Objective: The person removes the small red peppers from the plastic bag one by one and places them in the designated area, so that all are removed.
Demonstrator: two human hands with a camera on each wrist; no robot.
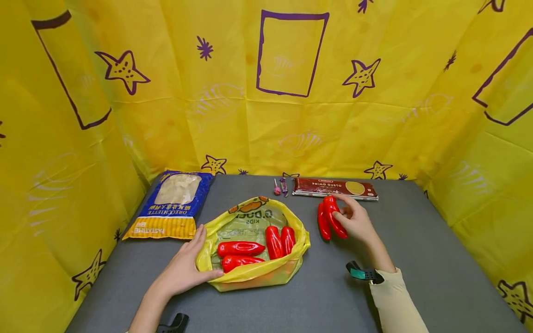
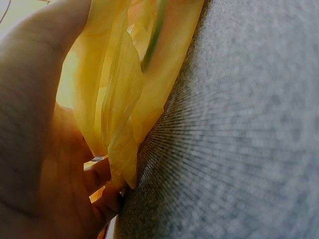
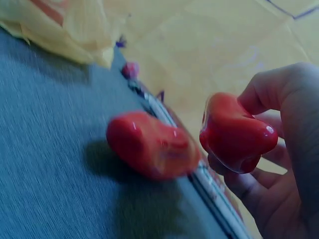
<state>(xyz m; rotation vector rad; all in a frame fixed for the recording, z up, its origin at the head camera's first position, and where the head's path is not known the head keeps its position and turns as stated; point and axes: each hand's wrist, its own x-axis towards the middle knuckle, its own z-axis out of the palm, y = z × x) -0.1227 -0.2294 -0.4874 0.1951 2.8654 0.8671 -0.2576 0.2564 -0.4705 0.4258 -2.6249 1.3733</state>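
A yellow plastic bag (image 1: 270,276) lies with its mouth spread wide, several glossy red peppers (image 1: 240,249) inside it. My left hand (image 1: 183,266) holds the bag's left side, thumb over the front rim and fingers along the outer side; the left wrist view shows the folded yellow plastic (image 2: 119,104) between thumb and fingers. Right of the bag, my right hand (image 1: 354,219) pinches a red pepper (image 1: 334,217) between thumb and fingers. Close beside it, another red pepper (image 1: 323,223) is just left of the held one. Both the held pepper (image 3: 234,132) and the other pepper (image 3: 149,144) show in the right wrist view.
A blue and yellow pasta bag (image 1: 175,203) lies at the back left of the grey table (image 1: 316,296). Along the back edge are a lollipop (image 1: 277,187), a purple wrapped candy (image 1: 284,186) and a long brown packet (image 1: 333,188). Yellow cloth (image 1: 233,134) hangs around three sides.
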